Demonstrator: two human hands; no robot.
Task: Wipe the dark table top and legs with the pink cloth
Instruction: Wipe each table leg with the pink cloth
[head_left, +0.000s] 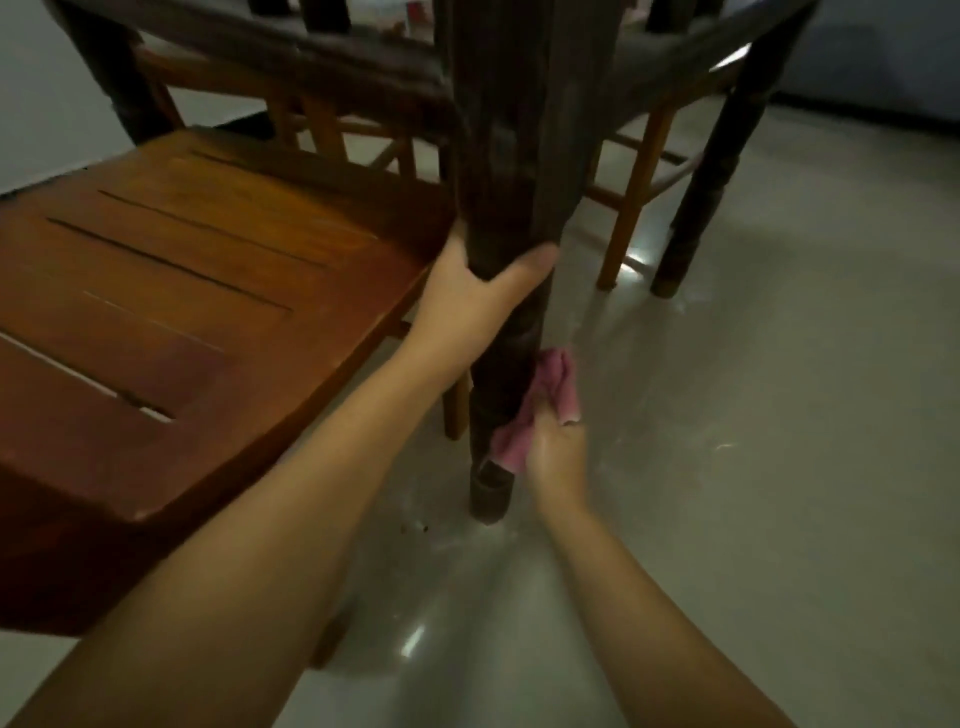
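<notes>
A thick dark table leg (511, 156) runs down the middle of the view to a foot on the floor. My left hand (478, 296) grips the leg about halfway down, thumb on its right side. Lower down, my right hand (556, 447) holds the crumpled pink cloth (540, 400) against the right side of the leg, just above the foot. The underside of the dark table top (322, 57) stretches across the top of the view. A second dark leg (711, 171) stands at the right rear.
A brown slatted wooden chair seat (171, 312) fills the left, close beside the leg. A second wooden chair (634, 197) stands behind under the table. Glossy grey floor (779, 415) spreads to the right. Small crumbs (415, 529) lie near the foot.
</notes>
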